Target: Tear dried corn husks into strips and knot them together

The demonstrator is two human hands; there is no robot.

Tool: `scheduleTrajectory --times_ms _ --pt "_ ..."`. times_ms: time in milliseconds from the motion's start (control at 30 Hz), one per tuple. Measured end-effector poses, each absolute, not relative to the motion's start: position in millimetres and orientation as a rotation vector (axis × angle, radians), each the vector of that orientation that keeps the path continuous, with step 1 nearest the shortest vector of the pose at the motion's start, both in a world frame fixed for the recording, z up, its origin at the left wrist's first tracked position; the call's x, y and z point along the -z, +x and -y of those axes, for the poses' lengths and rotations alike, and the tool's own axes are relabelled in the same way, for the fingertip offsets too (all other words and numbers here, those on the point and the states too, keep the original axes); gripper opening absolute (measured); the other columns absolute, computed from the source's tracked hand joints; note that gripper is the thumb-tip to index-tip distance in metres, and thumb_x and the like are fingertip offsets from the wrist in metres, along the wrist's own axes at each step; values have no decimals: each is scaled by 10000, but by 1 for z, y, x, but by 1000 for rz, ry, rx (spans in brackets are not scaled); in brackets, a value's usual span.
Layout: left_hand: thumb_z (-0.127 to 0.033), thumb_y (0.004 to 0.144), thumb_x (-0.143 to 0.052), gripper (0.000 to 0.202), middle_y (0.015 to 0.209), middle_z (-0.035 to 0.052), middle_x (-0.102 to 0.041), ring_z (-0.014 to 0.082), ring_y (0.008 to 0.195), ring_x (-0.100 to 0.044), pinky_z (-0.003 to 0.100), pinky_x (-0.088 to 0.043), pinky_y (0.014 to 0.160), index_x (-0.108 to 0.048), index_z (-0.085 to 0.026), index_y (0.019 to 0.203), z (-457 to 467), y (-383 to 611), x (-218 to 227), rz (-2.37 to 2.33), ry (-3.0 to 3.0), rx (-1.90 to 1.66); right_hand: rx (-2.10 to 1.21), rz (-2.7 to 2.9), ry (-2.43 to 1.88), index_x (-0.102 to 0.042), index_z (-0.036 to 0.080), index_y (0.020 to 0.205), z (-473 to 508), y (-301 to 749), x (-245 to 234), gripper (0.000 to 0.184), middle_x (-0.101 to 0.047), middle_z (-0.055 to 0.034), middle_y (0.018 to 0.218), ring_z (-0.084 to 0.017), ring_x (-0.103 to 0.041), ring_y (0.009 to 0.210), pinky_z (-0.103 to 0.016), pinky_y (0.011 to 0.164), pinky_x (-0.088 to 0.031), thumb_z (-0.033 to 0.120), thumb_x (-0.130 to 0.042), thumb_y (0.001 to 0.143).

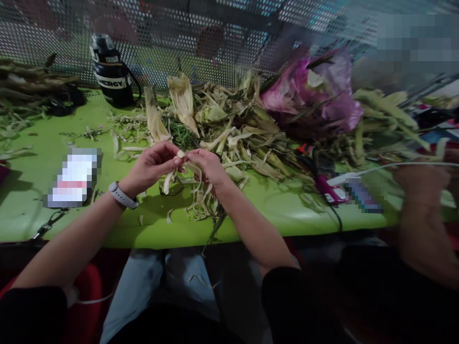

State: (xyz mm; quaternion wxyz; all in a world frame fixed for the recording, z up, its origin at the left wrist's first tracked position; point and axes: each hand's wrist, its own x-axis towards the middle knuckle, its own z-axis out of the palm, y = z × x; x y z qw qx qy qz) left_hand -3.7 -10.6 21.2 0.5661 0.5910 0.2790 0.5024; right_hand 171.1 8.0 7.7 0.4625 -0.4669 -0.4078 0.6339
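Note:
My left hand [154, 163], with a pale band on its wrist, pinches a whitish strip of corn husk [181, 154] between thumb and fingers. Close beside it, my right hand [208, 167] has its fingers closed on the same pale husk, from which thin strips hang down. Both hands are just above the green table [150, 224]. Beneath them lie curly husk shreds [201, 205]. Right behind the hands spreads a heap of dry corn husks [258, 138], with one upright husk [154, 114] near my left hand. The right fingertips are partly hidden.
A dark flask [113, 79] stands at the back left. Phones lie at left [73, 177] and right [364, 193], near a pink power bank [332, 191] with cables. A pink plastic bag [315, 95] sits behind. At far right is another person's arm [423, 205]. Perforated metal mesh [215, 43] rises behind.

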Motion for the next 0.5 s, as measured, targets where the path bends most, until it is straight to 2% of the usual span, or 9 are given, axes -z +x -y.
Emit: scheduleTrajectory --times_ms 133,233,300,400,500 --pt "-300 740 -804 215 830 28 -719 116 725 -672 251 -557 729 -678 -168 852 -1 -8 -13 -673 1380 -1262 -1616 920 -1029 -606 195 809 -14 184 -13 202 -366 116 417 -47 -256 341 -216 361 -231 366 -697 755" --pt "-311 733 -809 230 814 23 -719 105 707 -665 238 -551 718 -680 -163 853 -6 -8 -8 -760 1339 -1310 -1674 836 -886 -608 207 947 -15 191 -17 183 -369 123 442 -44 -245 346 -212 402 -291 335 -612 815" --pt "-325 723 -814 243 807 20 -717 98 698 -657 229 -544 709 -684 -160 844 -6 -7 -7 -811 1304 -1327 -1643 804 -787 -600 229 1008 -14 192 -18 197 -479 102 510 -46 -325 376 -219 467 -372 259 -561 818" --pt "-362 717 -814 269 812 26 -716 97 695 -648 226 -538 703 -690 -154 835 -5 -5 -7 -859 1275 -1321 -1603 852 -699 -610 253 1047 -12 190 -15 294 -650 59 735 -54 -482 496 -236 577 -464 196 -575 762" --pt "-375 718 -810 282 828 34 -714 106 706 -648 240 -542 713 -693 -152 845 -5 -4 -7 -888 1284 -1293 -1594 996 -688 -623 276 1067 -11 188 -11 358 -697 43 941 -74 -589 652 -251 666 -524 196 -640 718"
